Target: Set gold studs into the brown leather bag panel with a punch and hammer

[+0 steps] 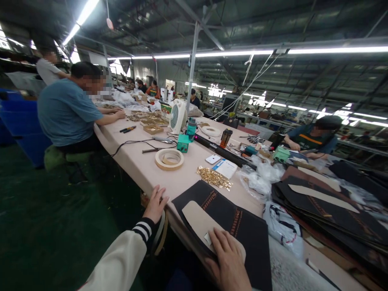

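We sit at a long pale pink worktable (142,165) in a wide factory hall under strip lights. Our right hand (228,258) lies flat, fingers loosely spread, pressing on the rounded beige paper pattern piece (197,220); it pinches nothing. That pattern lies on a black leather panel with orange stitching rows (242,230), which sits at the near table edge. The pattern's long axis runs from under the right hand up and to the left, toward the panel's far left corner, so most of it lies ahead and left of the palm. Our left hand (156,204), in a cream sleeve with a striped black and white cuff (142,230), rests with relaxed open fingers on the table edge just left of the panel, apart from it; the right hand is the nearer one to the pattern.

Beyond the panel lies a heap of small gold metal fittings (214,178), then a white card box (226,167) and a wide roll of tan tape (169,158). To the right, more black panels are stacked (327,210). A person in a blue shirt (65,111) works further along on the left.
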`<state>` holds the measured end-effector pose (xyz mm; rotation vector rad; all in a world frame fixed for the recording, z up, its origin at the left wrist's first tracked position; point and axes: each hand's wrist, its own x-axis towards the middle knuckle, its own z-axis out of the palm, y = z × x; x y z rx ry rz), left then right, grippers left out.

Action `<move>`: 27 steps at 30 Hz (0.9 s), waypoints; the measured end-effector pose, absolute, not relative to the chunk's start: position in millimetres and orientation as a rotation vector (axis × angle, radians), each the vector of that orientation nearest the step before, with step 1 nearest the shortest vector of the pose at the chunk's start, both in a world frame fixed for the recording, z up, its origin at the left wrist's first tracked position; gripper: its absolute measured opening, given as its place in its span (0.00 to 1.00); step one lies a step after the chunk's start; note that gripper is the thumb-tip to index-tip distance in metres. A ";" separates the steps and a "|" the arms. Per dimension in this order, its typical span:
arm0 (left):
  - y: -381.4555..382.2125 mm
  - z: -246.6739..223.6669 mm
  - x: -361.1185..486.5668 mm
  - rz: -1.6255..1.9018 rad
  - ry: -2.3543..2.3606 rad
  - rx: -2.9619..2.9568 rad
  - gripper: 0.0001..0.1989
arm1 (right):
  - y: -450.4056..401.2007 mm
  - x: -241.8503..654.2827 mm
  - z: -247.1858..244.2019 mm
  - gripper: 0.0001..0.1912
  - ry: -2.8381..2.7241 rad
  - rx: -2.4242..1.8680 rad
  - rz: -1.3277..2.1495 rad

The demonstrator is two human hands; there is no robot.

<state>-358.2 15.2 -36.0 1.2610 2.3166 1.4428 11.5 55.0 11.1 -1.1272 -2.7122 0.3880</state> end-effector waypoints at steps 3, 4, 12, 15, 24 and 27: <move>10.8 -31.6 -344.7 1.452 2.353 1.245 0.26 | 49.6 0.5 7.5 0.31 -2.665 -1.169 0.324; 7.9 -29.8 -337.6 1.456 2.368 1.247 0.27 | 48.2 -2.0 6.1 0.30 -2.648 -1.170 0.312; -18.4 -19.6 -283.6 1.537 2.390 1.388 0.26 | 42.0 -6.3 9.4 0.23 -2.545 -1.059 0.187; -21.5 -9.0 -281.3 1.547 2.329 1.397 0.28 | 48.7 -2.4 40.7 0.20 -2.508 -1.034 0.154; -22.8 53.8 -282.1 1.669 2.049 1.321 0.40 | 58.5 34.1 203.4 0.20 -2.319 -1.140 0.391; -22.4 61.1 -287.8 1.739 1.912 1.352 0.44 | 59.1 45.6 248.2 0.22 -2.315 -1.011 0.653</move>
